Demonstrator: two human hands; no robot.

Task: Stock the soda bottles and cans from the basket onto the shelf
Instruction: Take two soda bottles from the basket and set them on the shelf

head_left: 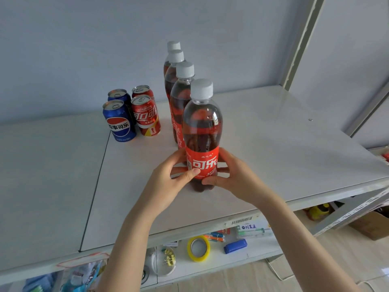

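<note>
- Holding the front bottle (203,133) low on its red label, we have the left grip (168,178) and the right grip (235,178) curled round it from either side, with both thumbs on the label face.
- The bottle stands upright on the shelf (273,144), near the front edge, with its base seemingly down on the white surface. We judge it is set in place or being squared up, and the release is not yet made.
- It is a clear plastic bottle with a white cap, dark cola filling most of it, and a red label with white characters. It looks full and sealed, so we expect it to be fairly heavy and steady on its base.
- Just behind it, three like bottles (181,98) stand in one file running toward the wall (63,49), so this one makes the fourth.
- To the left of that file, a little apart, four cans stand two by two: two blue cans (119,121) on the left and two red cans (146,115) on the right.
- The basket is not in view, so we cannot tell what is left to stock. By what stands here, we judge the work well along.
</note>
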